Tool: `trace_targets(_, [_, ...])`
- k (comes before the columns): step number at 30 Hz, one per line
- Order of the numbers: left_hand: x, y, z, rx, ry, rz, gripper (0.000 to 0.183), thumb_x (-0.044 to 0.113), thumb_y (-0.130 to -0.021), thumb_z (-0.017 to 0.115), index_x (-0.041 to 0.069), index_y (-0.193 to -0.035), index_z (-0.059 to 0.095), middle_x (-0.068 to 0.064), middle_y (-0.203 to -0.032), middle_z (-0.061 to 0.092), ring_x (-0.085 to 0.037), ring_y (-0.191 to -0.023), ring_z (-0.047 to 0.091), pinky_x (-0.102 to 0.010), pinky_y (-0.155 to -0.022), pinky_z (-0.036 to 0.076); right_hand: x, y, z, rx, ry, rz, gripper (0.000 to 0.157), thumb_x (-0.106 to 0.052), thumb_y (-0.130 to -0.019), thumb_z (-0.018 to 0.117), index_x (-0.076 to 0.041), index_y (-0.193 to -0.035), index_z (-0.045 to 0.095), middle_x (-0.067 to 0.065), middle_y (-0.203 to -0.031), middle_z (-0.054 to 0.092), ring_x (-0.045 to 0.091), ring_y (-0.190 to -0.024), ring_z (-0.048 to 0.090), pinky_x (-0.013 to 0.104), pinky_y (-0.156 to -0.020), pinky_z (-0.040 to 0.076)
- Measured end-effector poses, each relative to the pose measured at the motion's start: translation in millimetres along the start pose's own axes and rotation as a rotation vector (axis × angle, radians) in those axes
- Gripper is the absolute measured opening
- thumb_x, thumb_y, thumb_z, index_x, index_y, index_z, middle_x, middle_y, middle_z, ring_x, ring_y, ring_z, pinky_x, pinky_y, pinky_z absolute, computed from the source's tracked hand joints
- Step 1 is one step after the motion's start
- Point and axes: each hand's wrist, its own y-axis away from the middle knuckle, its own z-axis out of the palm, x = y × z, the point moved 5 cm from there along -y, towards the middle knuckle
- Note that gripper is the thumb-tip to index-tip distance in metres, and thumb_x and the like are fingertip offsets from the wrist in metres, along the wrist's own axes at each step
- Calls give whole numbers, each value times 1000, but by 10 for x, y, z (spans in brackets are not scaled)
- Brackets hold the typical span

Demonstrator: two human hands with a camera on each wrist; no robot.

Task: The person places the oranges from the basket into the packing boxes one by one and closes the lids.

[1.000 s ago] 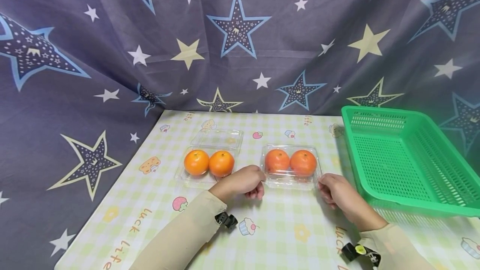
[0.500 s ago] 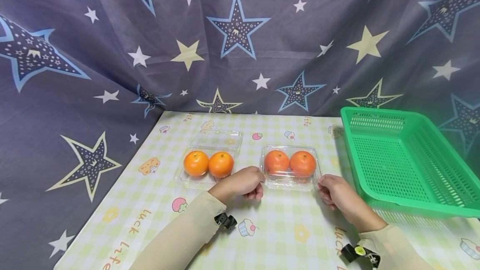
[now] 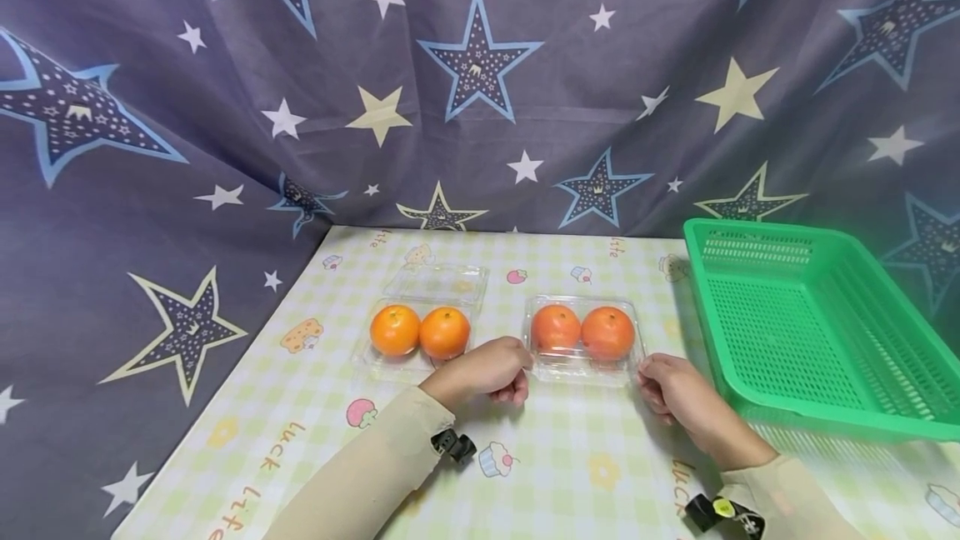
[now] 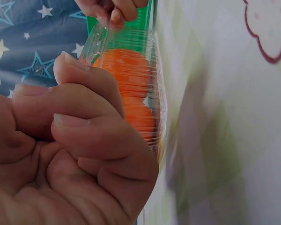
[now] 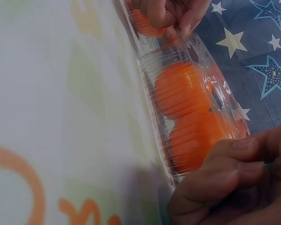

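A clear plastic clamshell container (image 3: 577, 373) stands closed on the table, with two oranges (image 3: 607, 333) under its lid. My left hand (image 3: 495, 369) pinches its left edge between thumb and curled fingers. At the opposite end, my right hand (image 3: 681, 394) pinches the right edge in the same way. In the left wrist view, the ribbed side of the container (image 4: 131, 40) shows beyond my curled fingers. The right wrist view shows both oranges (image 5: 182, 91) through the plastic, with the left hand (image 5: 171, 11) at the far edge.
Left of the hands lies a second clamshell container (image 3: 386, 367), its lid (image 3: 438, 280) folded back and two oranges (image 3: 395, 330) in its base. A green perforated basket (image 3: 817, 423) stands at the right. A starry curtain (image 3: 315, 157) hangs behind the table.
The head view has shifted very slightly. Both hands keep their places at the container's edges.
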Motion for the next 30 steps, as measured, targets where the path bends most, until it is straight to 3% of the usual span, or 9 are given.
trace_targets(12, [-23,-28,12,-1,7,12,31,17,-103,41,-12,-110,50,0,-52,56,-9,-39,39,-22,-40,33,13,4,-10,7,-2,-1,22,-10,-103,35,-1,-88,49,0,-62,40,12,-51,35,26,-49,33])
trace_targets(24, [-62,-30,16,11,27,17,22,16,-103,42,-5,-105,48,-1,-54,54,-10,-40,36,-23,-40,31,20,5,20,-4,-6,-6,20,-11,-103,37,-4,-88,49,0,-61,41,12,-51,36,27,-48,34])
trace_targets(30, [-55,-30,24,9,38,13,25,16,-103,41,-8,-108,46,-1,-53,53,-10,-39,35,-23,-40,30,26,-9,12,9,-18,14,21,-11,-103,35,-2,-90,49,0,-62,41,12,-52,35,26,-49,33])
